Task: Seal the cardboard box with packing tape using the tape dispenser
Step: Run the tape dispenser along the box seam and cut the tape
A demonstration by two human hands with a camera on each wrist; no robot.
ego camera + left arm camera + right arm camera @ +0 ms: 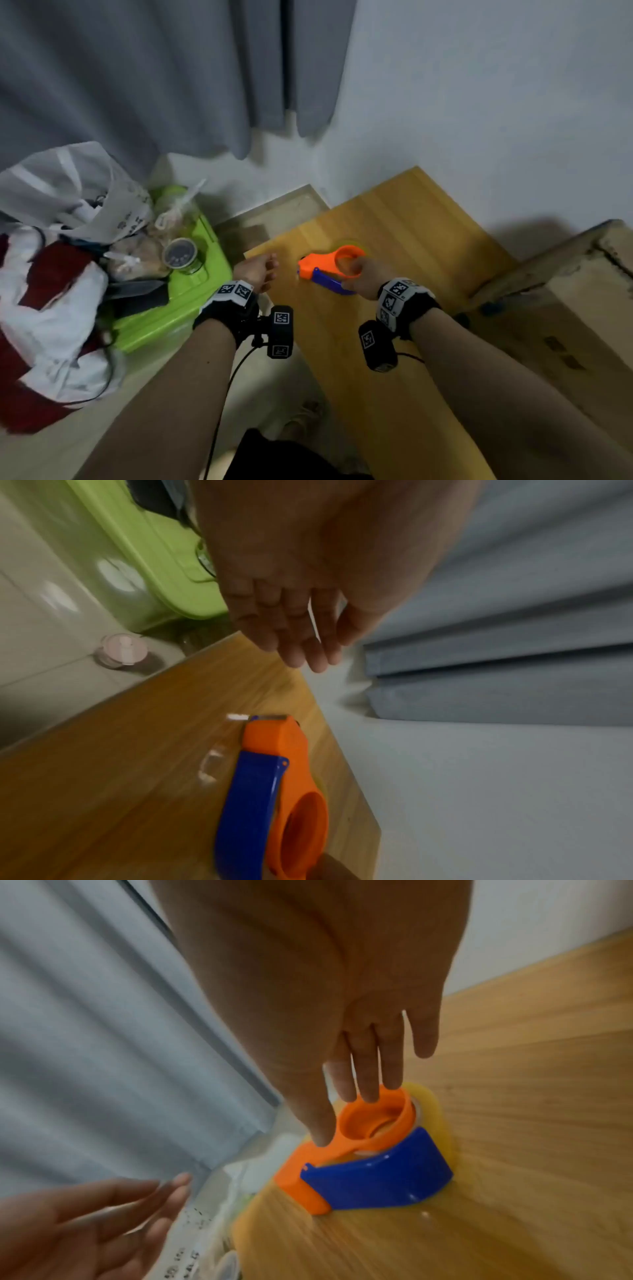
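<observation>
An orange and blue tape dispenser [322, 269] [274, 791] [359, 1164] lies on its side on the wooden table [394, 342], with a roll of clear yellowish tape [435, 1115] in it. My right hand [363, 277] [342, 1115] reaches over it with straight fingers; the fingertips touch the orange ring and the thumb rests on the orange body. My left hand [263, 270] [301, 642] [137, 1204] hovers with relaxed straight fingers at the table's left corner and holds nothing. The cardboard box [565, 308] stands to the right of the table.
A green plastic bin [178, 308] piled with bags, a jar and cloths stands left of the table. Grey curtains [137, 68] hang behind it and a white wall runs behind the table. A small pink-lidded cup [123, 653] stands on the floor.
</observation>
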